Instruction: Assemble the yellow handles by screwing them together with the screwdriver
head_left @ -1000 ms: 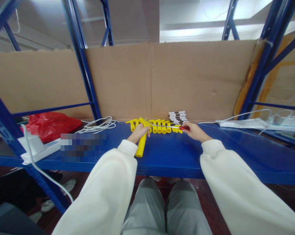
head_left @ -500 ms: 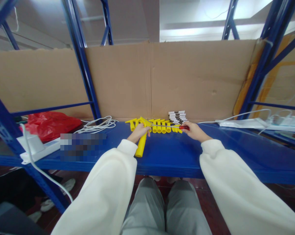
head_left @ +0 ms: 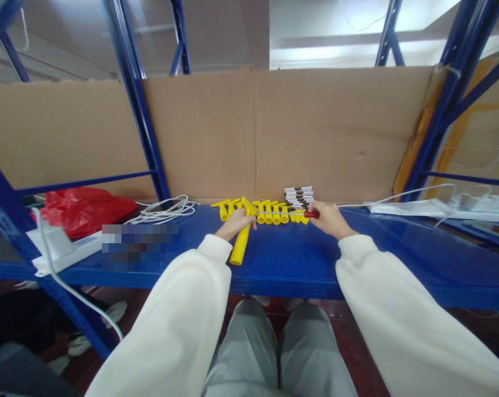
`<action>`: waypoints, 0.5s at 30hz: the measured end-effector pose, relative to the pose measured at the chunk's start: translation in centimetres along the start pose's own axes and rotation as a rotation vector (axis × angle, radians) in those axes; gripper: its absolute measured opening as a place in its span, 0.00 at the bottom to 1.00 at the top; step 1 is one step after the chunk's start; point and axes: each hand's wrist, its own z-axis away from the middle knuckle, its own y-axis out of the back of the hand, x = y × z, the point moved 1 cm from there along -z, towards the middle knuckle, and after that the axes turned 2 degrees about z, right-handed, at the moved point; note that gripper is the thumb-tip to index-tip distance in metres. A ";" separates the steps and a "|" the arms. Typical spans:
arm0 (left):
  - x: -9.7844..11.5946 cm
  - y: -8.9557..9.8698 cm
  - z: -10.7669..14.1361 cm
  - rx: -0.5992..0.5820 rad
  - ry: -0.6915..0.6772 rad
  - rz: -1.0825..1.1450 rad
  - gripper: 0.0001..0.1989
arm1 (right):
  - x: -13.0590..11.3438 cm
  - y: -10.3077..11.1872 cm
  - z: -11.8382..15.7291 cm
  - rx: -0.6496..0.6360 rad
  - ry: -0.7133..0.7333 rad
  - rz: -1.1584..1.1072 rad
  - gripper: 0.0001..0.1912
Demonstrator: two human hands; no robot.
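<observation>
My left hand (head_left: 235, 224) is wrapped round a yellow plastic handle (head_left: 240, 245), whose tubular grip slants down toward the shelf's front edge. In my right hand (head_left: 328, 219) is a screwdriver (head_left: 312, 214) with a red handle, closed in my fingers. Its long metal shaft lies nearly level and points left, reaching the head of the handle; whether the tip touches a screw is too small to make out. Behind my hands, several similar yellow handles (head_left: 268, 216) lie in a row. Small white-and-dark pieces (head_left: 299, 196) are stacked beyond the row's right part.
Cardboard (head_left: 315, 132) stands along the back of the blue shelf (head_left: 290, 259). At left are a red plastic bag (head_left: 87, 209), coiled white cable (head_left: 170, 210) and a power strip (head_left: 73, 253). White packets (head_left: 418, 208) and cords lie at right. Blue posts (head_left: 139, 105) rise behind.
The screwdriver's tip end has come down slightly, so its shaft is more level against the yellow handle's head. Both hands keep their grip and have barely moved.
</observation>
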 end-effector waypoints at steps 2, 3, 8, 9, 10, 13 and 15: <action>-0.3 0.0 -0.2 0.000 0.002 -0.006 0.06 | -0.1 0.1 0.1 0.001 0.007 0.021 0.04; -0.4 -0.1 -0.3 -0.003 0.006 -0.004 0.06 | -0.2 0.2 0.1 0.000 0.007 0.032 0.04; -0.8 -0.3 -0.4 -0.019 0.018 0.050 0.04 | -0.4 0.4 0.2 -0.012 0.005 0.085 0.05; -0.8 -0.3 -0.3 -0.017 0.017 0.056 0.04 | -0.4 0.3 0.3 -0.016 0.009 0.091 0.06; -0.8 -0.3 -0.3 -0.016 0.017 0.060 0.04 | -0.3 0.3 0.3 -0.022 0.015 0.095 0.06; -0.7 -0.4 -0.2 -0.012 0.026 0.060 0.04 | -0.3 0.2 0.2 -0.048 0.032 0.111 0.07; -0.5 -0.4 -0.2 -0.006 0.035 0.055 0.04 | -0.4 0.2 0.2 -0.070 0.042 0.132 0.07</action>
